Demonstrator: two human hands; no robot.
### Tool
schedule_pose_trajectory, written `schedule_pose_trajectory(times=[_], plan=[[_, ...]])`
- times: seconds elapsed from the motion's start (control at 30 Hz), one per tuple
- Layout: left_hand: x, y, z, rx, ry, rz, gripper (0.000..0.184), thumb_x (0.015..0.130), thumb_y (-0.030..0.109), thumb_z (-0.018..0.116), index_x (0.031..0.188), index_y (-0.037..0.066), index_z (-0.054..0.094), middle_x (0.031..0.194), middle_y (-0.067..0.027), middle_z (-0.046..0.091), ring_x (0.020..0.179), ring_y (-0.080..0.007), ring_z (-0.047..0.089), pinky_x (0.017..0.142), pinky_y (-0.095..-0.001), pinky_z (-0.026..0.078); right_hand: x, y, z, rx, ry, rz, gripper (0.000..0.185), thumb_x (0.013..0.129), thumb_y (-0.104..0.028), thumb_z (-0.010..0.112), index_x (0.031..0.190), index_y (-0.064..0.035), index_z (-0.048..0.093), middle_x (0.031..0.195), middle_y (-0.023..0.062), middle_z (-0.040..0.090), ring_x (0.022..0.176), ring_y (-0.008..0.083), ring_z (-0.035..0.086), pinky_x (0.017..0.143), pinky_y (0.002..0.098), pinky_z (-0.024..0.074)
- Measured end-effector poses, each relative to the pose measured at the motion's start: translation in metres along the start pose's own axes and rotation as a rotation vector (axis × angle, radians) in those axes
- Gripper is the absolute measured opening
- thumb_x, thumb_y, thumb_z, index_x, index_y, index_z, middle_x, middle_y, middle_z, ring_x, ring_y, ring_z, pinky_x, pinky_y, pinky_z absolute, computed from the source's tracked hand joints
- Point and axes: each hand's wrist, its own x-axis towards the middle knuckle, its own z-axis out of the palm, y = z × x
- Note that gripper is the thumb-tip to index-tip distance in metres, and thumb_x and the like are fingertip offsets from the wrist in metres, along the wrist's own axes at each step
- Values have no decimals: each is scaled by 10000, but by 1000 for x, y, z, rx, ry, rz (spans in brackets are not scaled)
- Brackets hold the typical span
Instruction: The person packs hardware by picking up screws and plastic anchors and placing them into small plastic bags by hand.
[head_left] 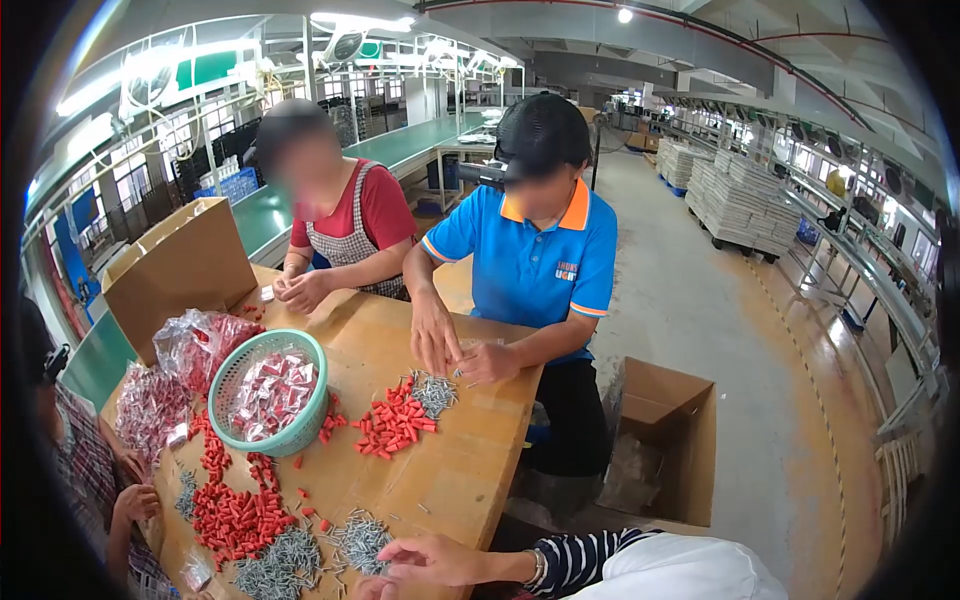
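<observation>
At the bottom edge, my right hand (pixel 435 560) reaches in from the right in a striped sleeve, its fingers bent together. Whatever is between them is too small to make out. Part of my left hand (pixel 375 588) shows just below, cut off by the frame, with its fingers mostly hidden. Both are beside a loose pile of grey metal screws (pixel 360 540). Further left lie a second heap of screws (pixel 280 565) and a large heap of red plastic plugs (pixel 235 520).
A green basket (pixel 322 405) holds small packets. Bulging plastic bags (pixel 200 345) and a cardboard box (pixel 180 275) stand behind it. Across the wooden table (pixel 460 480), a co-worker in blue (pixel 545 260) handles screws; others sit beside and at left. An open carton (pixel 660 430) stands on the floor.
</observation>
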Motion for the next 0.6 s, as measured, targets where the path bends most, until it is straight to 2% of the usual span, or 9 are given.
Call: schedule_pose_trajectory(times=[0.17,0.27,0.37,0.47,0.5,0.6], plan=[[4,-12,1,-28,44,-66,79,927,33,606,891,-21,652,884,-62,627,828,-149,582,773,-264,454,1,-13,-3,-174,12,-71,294,925,-171,646,1164,-9,592,908,61,632,767,124,582,708,272,489],[7,-25,-3,-67,36,-36,68,914,31,628,880,-24,650,867,-56,622,816,-142,582,759,-255,457,1,-4,1,-143,59,-146,292,913,-150,652,1167,-17,596,910,85,638,786,151,615,699,278,503],[4,-21,-2,-87,47,-23,64,905,25,644,864,-25,643,849,-41,611,808,-127,574,739,-243,449,-1,-10,0,-247,40,-188,285,930,-118,634,1199,-31,609,978,72,643,807,159,610,710,278,491],[7,-16,-4,-73,41,22,67,900,22,653,854,-23,636,841,-27,603,788,-110,556,712,-232,432,-1,-10,3,-257,41,-252,277,931,-118,630,1194,-34,611,968,77,637,816,171,616,708,281,491],[8,-19,-4,-66,51,34,70,900,22,654,851,-24,633,842,-23,601,782,-104,549,703,-229,426,-2,-15,1,-283,11,-204,291,904,-107,657,1188,-52,620,1000,79,643,842,205,630,743,314,498],[7,-21,-7,-136,95,-22,73,899,18,654,840,-19,632,842,-14,592,770,-91,529,688,-224,410,8,-30,4,-614,267,-543,251,878,-116,679,1119,-61,637,1016,98,637,909,247,630,792,362,498]])
